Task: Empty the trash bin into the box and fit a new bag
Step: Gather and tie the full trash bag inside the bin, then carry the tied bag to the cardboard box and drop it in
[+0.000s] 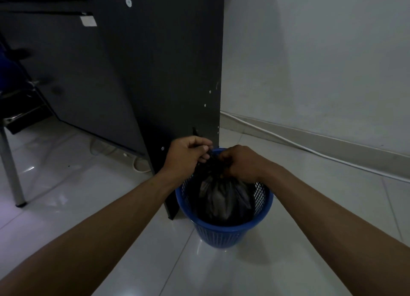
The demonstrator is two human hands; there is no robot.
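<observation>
A blue plastic mesh trash bin [224, 233] stands on the white tiled floor beside a dark desk panel. Inside it sits a full black trash bag [221, 198], its top gathered into a bunch above the rim. My left hand [188, 153] pinches the gathered top of the bag from the left. My right hand [239, 162] grips the same bunch from the right. Both hands hover over the far side of the bin's mouth. No box is in view.
The dark desk side panel [168, 73] rises just behind and left of the bin. A white cable [310, 149] runs along the wall's skirting at the right. A metal chair leg [13, 173] stands at the far left. Loose cables lie under the desk.
</observation>
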